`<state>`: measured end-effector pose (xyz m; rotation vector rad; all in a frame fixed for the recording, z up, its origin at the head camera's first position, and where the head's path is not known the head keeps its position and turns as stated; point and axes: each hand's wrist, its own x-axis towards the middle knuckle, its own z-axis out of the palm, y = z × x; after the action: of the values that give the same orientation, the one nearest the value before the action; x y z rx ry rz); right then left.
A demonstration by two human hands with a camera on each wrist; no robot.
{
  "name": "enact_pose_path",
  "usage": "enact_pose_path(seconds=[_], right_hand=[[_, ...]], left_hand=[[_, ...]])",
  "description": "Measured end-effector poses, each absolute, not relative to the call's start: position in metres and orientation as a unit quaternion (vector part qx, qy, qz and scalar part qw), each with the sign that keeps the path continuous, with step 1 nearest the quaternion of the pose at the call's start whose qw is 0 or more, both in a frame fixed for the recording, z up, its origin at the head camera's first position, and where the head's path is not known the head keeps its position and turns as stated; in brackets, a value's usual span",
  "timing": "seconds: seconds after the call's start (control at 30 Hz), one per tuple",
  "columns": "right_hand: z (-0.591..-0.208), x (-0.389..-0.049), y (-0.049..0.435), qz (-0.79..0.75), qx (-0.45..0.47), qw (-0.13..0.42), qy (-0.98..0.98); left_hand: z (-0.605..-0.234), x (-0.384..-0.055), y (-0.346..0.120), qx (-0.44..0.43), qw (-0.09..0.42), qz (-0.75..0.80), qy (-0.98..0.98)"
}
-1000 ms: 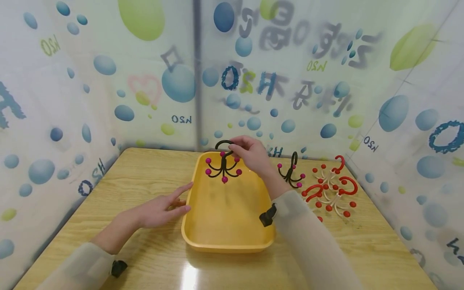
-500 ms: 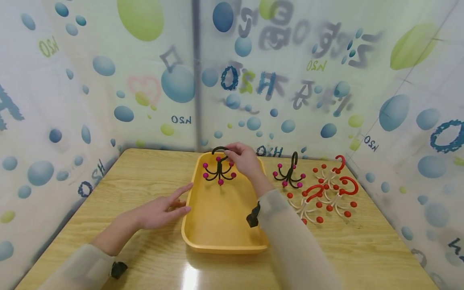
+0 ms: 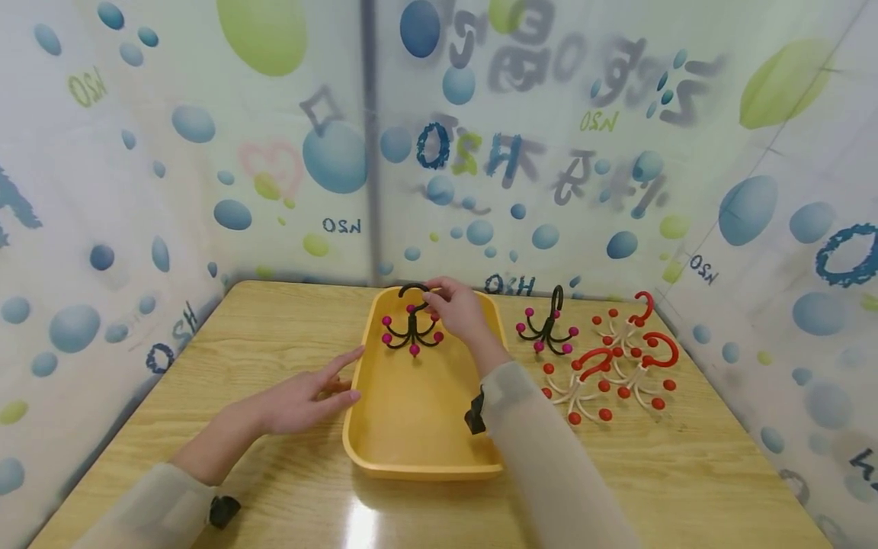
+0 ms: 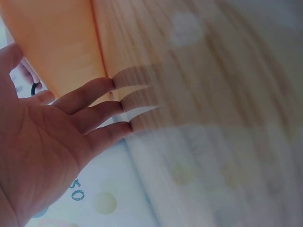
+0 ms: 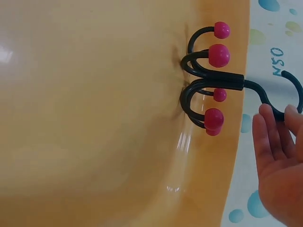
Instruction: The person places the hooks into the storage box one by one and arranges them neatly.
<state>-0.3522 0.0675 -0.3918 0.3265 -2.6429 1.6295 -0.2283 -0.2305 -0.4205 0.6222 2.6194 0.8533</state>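
My right hand (image 3: 458, 309) pinches the curved hook of a black multi-arm hanging hook (image 3: 412, 326) tipped with pink balls. The hook hangs upright at the far end of a yellow-orange plastic tray (image 3: 421, 419). In the right wrist view its curled arms (image 5: 187, 66) are close to the tray's inner surface; I cannot tell whether they touch. Along the tray's left side lies my left hand (image 3: 302, 400), fingers extended and thumb near the rim. The left wrist view shows that palm (image 4: 47, 132) with its fingers beside the tray wall (image 4: 52, 38).
Right of the tray stands a second black hook with pink balls (image 3: 548, 329). Several cream hooks with red handles and red balls (image 3: 575, 390) lie close together farther right. Bubble-print curtains (image 3: 480, 114) surround the wooden table (image 3: 274, 335) on its back and sides.
My right hand has moved left and slightly down, bringing the black hook lower over the tray's far end. The tray's right edge has shifted slightly left. My left hand has stayed put.
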Motion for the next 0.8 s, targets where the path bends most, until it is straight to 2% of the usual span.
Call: enact_pose_path(seconds=[0.23,0.8], right_hand=[[-0.3926,-0.3510,0.0650,0.505,0.093,0.019,-0.858],[-0.3856,-0.3504,0.0739,0.506,0.102,-0.027,-0.856]], left_hand=[[-0.4214,-0.2293,-0.2313,0.219,0.155,0.295,0.917],[-0.4194,-0.2279,-0.2302,0.223,0.157,0.297,0.915]])
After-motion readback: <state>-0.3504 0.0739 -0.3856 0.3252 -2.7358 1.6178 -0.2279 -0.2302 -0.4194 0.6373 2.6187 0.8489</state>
